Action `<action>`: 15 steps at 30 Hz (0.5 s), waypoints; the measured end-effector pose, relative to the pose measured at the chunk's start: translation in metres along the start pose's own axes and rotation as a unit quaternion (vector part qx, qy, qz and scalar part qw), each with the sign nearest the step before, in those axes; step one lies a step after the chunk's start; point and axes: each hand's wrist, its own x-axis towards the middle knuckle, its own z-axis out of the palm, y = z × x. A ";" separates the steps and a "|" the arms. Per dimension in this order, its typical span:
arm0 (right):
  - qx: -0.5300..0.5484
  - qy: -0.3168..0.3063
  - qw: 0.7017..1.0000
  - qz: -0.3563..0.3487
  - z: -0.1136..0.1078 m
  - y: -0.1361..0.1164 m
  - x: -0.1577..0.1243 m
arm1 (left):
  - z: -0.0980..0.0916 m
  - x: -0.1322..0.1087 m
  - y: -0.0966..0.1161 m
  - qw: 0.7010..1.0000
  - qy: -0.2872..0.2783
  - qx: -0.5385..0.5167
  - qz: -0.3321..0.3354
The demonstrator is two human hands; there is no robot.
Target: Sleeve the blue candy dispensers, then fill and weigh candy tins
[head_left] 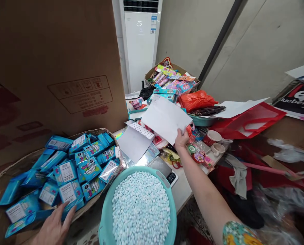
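White sheet (166, 117) (plain) sits in the right hand (182, 139).

I count two bare hands here, one left hand (55, 224) and one right hand (182, 139). Blue boxes (90, 169): at least fifteen, overlaps hiding the exact total. White sheets (164, 117), two at least. One basin (105, 204) of pale pellets (141, 207), far too many to number. One scale (172, 178), two white-topped cups (214, 136), one air conditioner (141, 51).
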 end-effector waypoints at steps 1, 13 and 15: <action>0.003 0.002 1.000 -0.010 0.001 -0.004 0.003 | -0.003 0.000 0.001 1.000 -0.010 0.000 0.001; -0.004 -0.096 0.995 -0.029 -0.004 -0.011 -0.032 | -0.009 -0.004 0.010 0.996 -0.077 0.007 -0.034; -0.010 -0.122 0.992 -0.014 0.000 -0.011 -0.040 | -0.009 -0.004 0.011 0.997 -0.073 -0.002 -0.039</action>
